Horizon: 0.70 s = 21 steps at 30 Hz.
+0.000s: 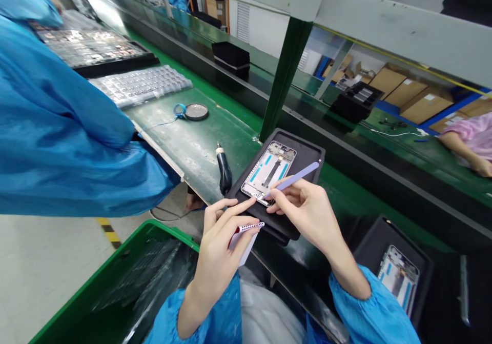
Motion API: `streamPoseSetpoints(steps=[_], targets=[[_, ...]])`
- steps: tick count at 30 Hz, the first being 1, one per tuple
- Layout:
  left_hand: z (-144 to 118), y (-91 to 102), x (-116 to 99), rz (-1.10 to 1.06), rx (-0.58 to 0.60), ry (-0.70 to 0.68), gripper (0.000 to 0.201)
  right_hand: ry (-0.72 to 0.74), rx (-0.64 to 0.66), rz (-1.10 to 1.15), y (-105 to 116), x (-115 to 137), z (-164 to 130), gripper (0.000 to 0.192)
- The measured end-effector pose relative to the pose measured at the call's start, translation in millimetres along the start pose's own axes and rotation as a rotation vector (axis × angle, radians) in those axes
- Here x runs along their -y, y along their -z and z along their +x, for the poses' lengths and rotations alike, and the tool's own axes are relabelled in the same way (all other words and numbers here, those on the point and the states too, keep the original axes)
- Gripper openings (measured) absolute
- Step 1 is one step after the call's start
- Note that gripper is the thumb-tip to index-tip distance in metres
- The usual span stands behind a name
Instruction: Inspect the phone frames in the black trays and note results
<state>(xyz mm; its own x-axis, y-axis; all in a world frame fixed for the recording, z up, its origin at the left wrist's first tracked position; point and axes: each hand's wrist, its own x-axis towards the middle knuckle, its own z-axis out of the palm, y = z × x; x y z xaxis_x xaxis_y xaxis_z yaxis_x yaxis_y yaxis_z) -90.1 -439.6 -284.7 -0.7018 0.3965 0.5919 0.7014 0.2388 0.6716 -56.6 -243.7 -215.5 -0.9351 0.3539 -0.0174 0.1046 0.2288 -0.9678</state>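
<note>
An opened phone frame (269, 172) with blue strips and a black ribbon down its middle lies in a black foam tray (307, 149) on the green bench. My right hand (307, 210) grips purple tweezers (295, 175), their tip at the near end of the phone. In my left hand (223, 239) is a folded white sheet (248, 246) with a row of small dark dots along its edge and some red beneath. A fingertip of that hand rests at the phone's lower edge. What sits at the tweezers' tip is too small to make out.
A dark electric screwdriver (223, 169) lies left of the tray. Another phone frame (400, 277) sits in a tray at right. A green bin (115, 282) with clear plastic stands below left. A blue-sleeved co-worker (65, 123) is close on the left; a round dish (197, 112) lies beyond.
</note>
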Motion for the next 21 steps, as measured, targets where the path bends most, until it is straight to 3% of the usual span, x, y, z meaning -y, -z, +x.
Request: streamPoseSetpoints(steps=[4, 17, 21], targets=[[-0.3, -0.2, -0.3, -0.003, 0.003, 0.001, 0.016, -0.008, -0.025, 0.015, -1.9, 0.7, -0.7, 0.047], [-1.6, -1.7, -1.1, -0.010, -0.005, -0.003, 0.015, 0.086, -0.041, -0.085, -5.4, 1.3, -6.6, 0.027], [-1.9, -2.9, -1.0, -0.024, -0.024, 0.004, 0.016, 0.075, -0.074, -0.035, -7.5, -0.2, -9.7, 0.034]])
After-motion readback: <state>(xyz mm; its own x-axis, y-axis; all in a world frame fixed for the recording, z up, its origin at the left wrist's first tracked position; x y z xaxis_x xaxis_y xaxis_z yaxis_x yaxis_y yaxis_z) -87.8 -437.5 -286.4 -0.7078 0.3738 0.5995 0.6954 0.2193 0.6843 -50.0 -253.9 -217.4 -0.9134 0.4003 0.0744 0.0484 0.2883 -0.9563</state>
